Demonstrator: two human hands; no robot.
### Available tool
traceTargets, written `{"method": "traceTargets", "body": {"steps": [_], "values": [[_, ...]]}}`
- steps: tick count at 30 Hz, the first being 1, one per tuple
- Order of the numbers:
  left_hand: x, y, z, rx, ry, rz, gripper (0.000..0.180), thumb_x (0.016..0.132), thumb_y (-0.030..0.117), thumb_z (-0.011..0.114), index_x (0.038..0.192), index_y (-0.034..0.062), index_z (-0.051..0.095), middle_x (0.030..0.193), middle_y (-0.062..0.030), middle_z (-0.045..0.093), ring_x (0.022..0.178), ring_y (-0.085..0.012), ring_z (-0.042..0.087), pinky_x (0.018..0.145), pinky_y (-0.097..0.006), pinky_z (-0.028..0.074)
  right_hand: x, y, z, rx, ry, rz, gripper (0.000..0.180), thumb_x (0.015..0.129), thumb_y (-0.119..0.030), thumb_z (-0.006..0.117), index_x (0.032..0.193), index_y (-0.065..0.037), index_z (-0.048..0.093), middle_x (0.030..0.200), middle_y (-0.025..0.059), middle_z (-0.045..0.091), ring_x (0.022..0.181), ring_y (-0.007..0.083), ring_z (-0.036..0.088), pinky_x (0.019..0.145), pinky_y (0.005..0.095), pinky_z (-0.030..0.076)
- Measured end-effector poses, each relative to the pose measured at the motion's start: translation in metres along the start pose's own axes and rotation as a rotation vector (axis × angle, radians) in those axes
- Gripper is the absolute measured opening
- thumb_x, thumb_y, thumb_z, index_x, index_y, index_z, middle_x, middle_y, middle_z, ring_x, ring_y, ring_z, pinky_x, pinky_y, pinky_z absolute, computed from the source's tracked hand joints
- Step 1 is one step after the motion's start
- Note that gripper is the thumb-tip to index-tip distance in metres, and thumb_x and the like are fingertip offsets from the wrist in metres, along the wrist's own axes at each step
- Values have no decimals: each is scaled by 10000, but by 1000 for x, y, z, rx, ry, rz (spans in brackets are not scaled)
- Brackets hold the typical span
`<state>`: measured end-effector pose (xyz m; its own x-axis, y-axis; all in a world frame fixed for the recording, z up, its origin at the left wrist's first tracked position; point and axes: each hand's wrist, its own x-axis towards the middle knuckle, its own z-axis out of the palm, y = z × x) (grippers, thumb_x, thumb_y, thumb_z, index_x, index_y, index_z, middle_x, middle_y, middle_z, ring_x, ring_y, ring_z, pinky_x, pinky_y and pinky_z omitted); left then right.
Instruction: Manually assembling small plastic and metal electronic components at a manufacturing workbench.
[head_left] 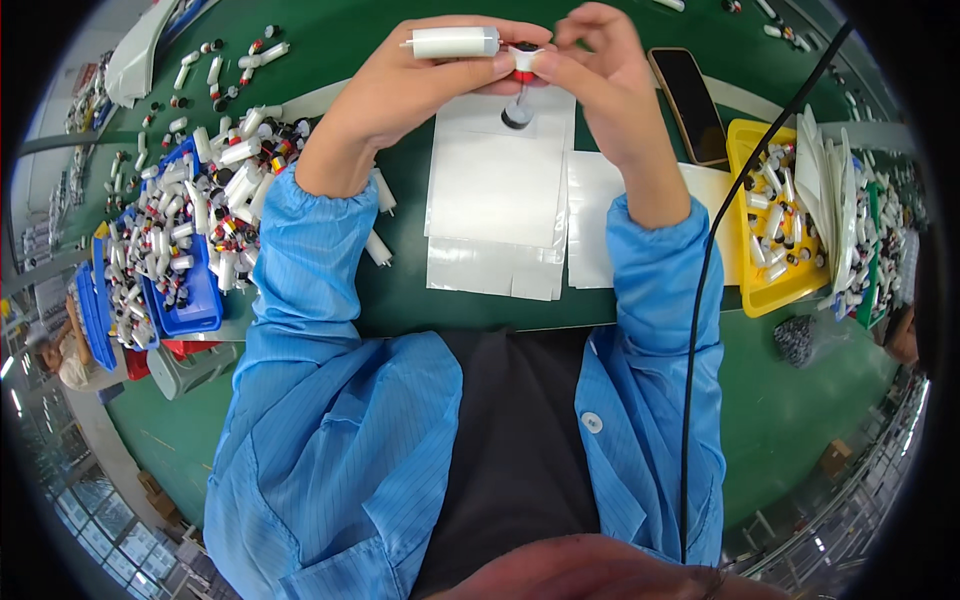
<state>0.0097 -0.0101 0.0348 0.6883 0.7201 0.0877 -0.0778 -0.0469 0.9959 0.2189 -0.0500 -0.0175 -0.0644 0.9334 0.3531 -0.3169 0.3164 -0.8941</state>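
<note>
My left hand [405,85] holds a white cylinder [455,42] with a thin pin at its left end. Red and dark wire runs from the cylinder's right end, and a small black disc [516,117] hangs below on a lead. Between my two thumbs sits a small white strip [523,61], wrapped over a red part of the wiring. My right hand [610,80] pinches the strip's right end; its upper fingers are raised and slightly blurred. Beneath my hands lies a stack of white sheets [495,190].
Blue trays [195,312] at left overflow with white cylinders and black discs. A yellow tray [785,290] at right holds more, beside stacked white sheets [840,190]. A phone [690,105] lies near my right hand. A black cable [705,260] crosses the right side.
</note>
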Motion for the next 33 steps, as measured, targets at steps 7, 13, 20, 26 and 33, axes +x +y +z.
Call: {"method": "traceTargets", "body": {"steps": [7,13,20,26,33], "values": [[-2,-7,7,-263,21,-72,395,1005,111,606,1364,-46,553,1251,-165,661,1096,-278,692,946,-310,586,-2,2,-3,253,-46,275,242,977,-240,650,1142,-62,643,1044,61,680,901,115,631,791,266,493],[-18,33,-94,166,318,8,325,884,-21,713,1204,-44,660,1134,-165,714,1026,-228,711,914,-322,575,-9,-28,-18,-826,-150,228,268,966,-179,632,1188,-38,677,1084,80,678,846,153,628,776,297,518],[-6,22,-212,1045,158,-468,673,729,291,885,1262,-41,646,1006,-144,733,883,-190,690,791,-318,545,-40,-9,0,-1327,-350,185,111,828,-81,636,879,7,679,978,189,617,904,381,670,807,457,564],[100,-28,-245,1232,211,-252,607,874,380,727,1369,60,586,1138,-199,698,1017,-303,671,890,-379,527,-38,-12,1,-1313,-274,215,113,808,-31,634,894,30,674,981,205,619,895,386,670,806,457,564],[175,-138,-297,1543,633,-180,433,896,286,623,1246,32,635,1120,-269,670,1044,-421,648,940,-486,514,-29,-17,-3,-1216,-275,217,196,757,-32,664,923,47,597,958,221,606,887,409,658,805,467,555]]}}
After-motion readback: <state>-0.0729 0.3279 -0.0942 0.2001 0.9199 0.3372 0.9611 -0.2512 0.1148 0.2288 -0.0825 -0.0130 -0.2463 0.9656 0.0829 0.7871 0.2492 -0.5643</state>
